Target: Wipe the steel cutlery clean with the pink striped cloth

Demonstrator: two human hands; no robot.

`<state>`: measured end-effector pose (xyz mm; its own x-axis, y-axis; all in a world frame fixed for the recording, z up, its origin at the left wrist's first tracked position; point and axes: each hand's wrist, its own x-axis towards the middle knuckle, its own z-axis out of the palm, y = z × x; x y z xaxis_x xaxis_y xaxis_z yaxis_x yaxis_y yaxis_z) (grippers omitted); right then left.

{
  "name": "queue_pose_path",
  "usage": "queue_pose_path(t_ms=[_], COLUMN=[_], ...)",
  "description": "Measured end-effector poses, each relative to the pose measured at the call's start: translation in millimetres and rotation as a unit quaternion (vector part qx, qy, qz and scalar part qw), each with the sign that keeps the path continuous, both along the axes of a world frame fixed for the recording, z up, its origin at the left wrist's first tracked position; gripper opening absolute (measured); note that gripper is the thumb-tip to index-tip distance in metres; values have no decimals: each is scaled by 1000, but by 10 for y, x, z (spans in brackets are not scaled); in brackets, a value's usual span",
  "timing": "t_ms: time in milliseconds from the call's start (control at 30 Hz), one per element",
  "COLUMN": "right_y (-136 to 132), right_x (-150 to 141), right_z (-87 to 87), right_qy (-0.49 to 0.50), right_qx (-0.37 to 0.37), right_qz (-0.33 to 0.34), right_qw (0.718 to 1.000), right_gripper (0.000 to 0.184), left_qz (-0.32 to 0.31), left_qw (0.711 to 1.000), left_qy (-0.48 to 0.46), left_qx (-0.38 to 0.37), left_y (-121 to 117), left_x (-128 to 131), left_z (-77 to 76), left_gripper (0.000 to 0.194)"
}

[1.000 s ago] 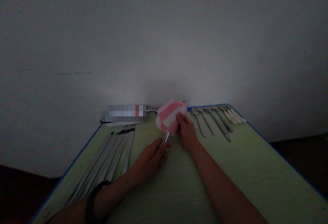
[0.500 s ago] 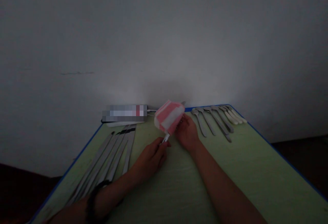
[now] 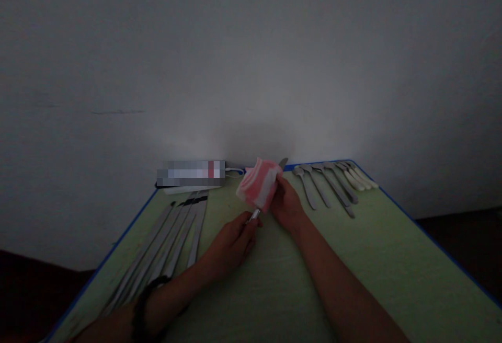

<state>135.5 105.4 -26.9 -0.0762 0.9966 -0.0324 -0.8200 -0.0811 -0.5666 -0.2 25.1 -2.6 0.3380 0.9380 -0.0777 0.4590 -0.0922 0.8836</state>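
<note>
In the head view, my left hand (image 3: 235,236) is closed round the shiny handle of a table knife (image 3: 283,162). The blade points up and away to the right, and its tip shows past a pink-and-white striped cloth (image 3: 259,183). That cloth lies folded over the middle of the blade and hides it. My right hand (image 3: 288,202) grips the cloth's right edge from below, its fingers partly hidden behind the fabric. Both hands are raised over the middle of the table (image 3: 274,290).
Several long flat metal knives (image 3: 168,243) lie side by side at left, partly behind my left forearm. Several spoons (image 3: 308,189) rest at back right beside white-handled cutlery (image 3: 358,180). A blurred-out box (image 3: 192,174) with a white cable (image 3: 235,171) stands against the wall (image 3: 251,71).
My right hand has shifted its grip on the cloth, which has folded over and slid slightly down the blade. More of the knife's tip shows now. My left hand has hardly moved.
</note>
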Motion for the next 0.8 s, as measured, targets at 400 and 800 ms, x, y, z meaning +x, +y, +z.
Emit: queue_pose_path(t_ms=[400, 800], right_y=[-56, -141], right_x=[-7, 13], right_z=[-25, 45], right_qy=[-89, -99], right_qx=[17, 42], right_qz=[63, 112], right_qw=[994, 988], right_gripper=[28, 28], left_qz=[7, -3], left_qw=[1000, 998], left_qy=[9, -25], left_qx=[5, -52], left_y=[6, -4], left_x=[-8, 3], left_z=[8, 14], left_gripper=[30, 30])
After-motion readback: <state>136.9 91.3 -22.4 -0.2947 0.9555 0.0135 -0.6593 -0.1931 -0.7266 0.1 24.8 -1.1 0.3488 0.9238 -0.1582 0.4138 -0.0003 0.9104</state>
